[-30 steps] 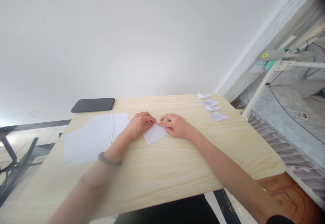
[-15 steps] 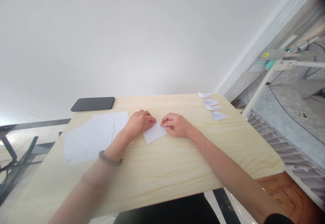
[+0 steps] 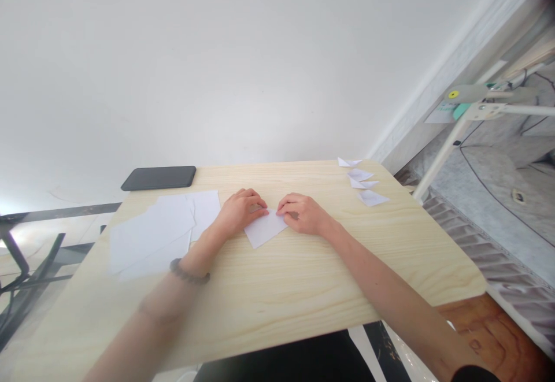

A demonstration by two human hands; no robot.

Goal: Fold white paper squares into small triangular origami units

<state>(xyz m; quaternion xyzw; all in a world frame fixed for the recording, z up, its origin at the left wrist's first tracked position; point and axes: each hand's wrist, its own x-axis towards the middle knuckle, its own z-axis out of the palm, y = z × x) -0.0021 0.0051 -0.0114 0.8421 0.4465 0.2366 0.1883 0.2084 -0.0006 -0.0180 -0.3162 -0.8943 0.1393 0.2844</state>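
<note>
Hands (image 3: 306,214) pinching ppr (image 3: 262,233), sheets (image 3: 151,229) L, folded pcs (image 3: 373,198) R, prob. phone (image 3: 159,178) beyond sheets

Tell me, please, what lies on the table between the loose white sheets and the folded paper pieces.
In the head view, from left to right: the left hand, the small white paper both hands touch, the right hand, then wooden tabletop.

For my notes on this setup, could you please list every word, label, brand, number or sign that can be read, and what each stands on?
No text can be read.
White card at right: print-like marks, too small and blurred.
Yellow sticker: a dark mark, too small to make out.
Small paper, sheets, folded papers, black slab: no writing visible.
</note>
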